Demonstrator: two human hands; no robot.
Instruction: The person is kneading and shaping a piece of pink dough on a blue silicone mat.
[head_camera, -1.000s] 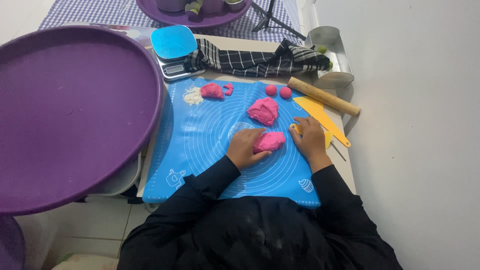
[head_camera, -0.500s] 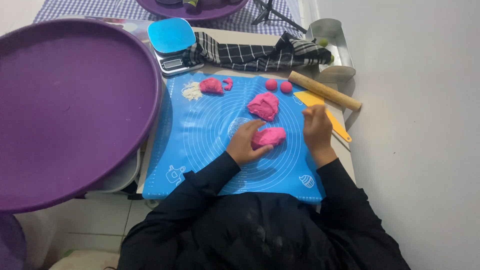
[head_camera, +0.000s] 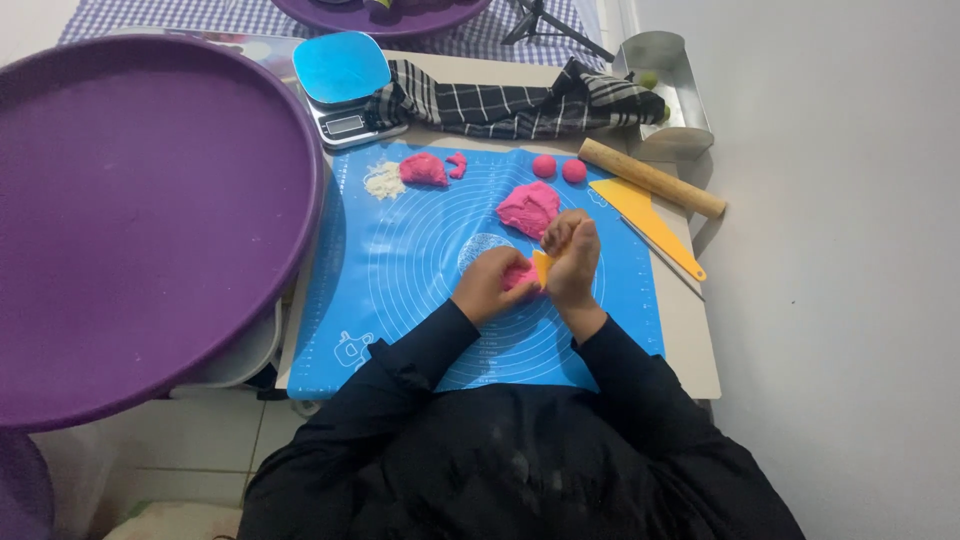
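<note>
Near the middle of the blue silicone mat (head_camera: 420, 270) we see both hands meet over a small lump of pink dough (head_camera: 517, 274). Our left hand (head_camera: 490, 287) cups the lump from its 9 o'clock side, fingers curled against it, so that grip is closed on the dough. Our right hand (head_camera: 572, 262) has its grip pinched narrow on a small yellow scraper (head_camera: 541, 267), whose blade stands on edge against the lump's 3 o'clock side; its long axis runs roughly from 12 to 6 o'clock.

At 12 o'clock from the hands lies a larger pink dough mass (head_camera: 528, 207), and beyond it two small pink balls (head_camera: 558, 168) sit side by side. Toward 10 o'clock rests another pink piece (head_camera: 424, 169) with a pale crumbly heap (head_camera: 383, 181) just beside it. At 2 o'clock a long yellow wedge-shaped scraper (head_camera: 650, 222) points from 10 toward 4 o'clock, parallel to a wooden rolling pin (head_camera: 650, 178) on the desk (head_camera: 690, 340). Farther back we see a kitchen scale with a blue square top (head_camera: 342, 70), a dark checked cloth (head_camera: 510, 100) and a metal tray (head_camera: 665, 90). A big purple round tray (head_camera: 130, 210) fills the 9 o'clock side.
</note>
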